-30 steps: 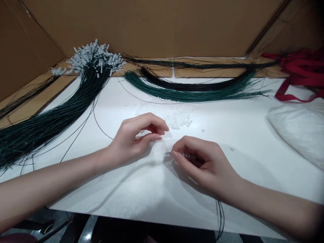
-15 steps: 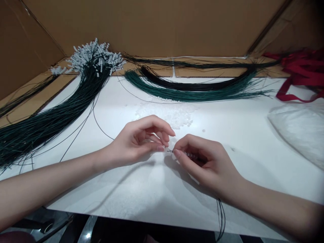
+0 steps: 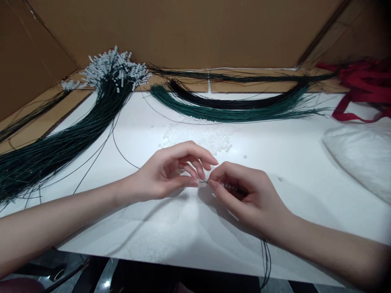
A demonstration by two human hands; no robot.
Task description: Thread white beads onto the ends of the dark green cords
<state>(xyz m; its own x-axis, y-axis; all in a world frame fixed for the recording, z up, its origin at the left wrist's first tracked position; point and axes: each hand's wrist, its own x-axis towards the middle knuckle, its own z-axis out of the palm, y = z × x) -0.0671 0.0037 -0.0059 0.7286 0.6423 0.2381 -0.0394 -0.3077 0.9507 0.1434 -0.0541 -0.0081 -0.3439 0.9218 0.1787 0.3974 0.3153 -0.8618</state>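
My right hand [image 3: 247, 195] pinches a thin dark cord [image 3: 265, 260] near its tip, with several small white beads strung on it under my fingers. The cord runs back under my wrist and hangs over the table's front edge. My left hand [image 3: 171, 171] meets the cord's tip with thumb and forefinger pinched together, apparently on a tiny white bead too small to see clearly. Both hands rest on the white table top [image 3: 171, 228]. A scatter of loose white beads [image 3: 210, 140] lies just beyond my fingers.
A thick bundle of dark green cords [image 3: 61, 142] with white beaded ends [image 3: 114, 67] fans out at the left. Green and black cord bundles [image 3: 232, 110] curve along the back. Red ribbon [image 3: 363, 87] and a clear plastic bag [image 3: 363, 158] lie at the right. Cardboard walls surround the table.
My left hand has moved right from the bead pile until its pinched fingertips meet the cord's tip. My right hand has stayed almost still.
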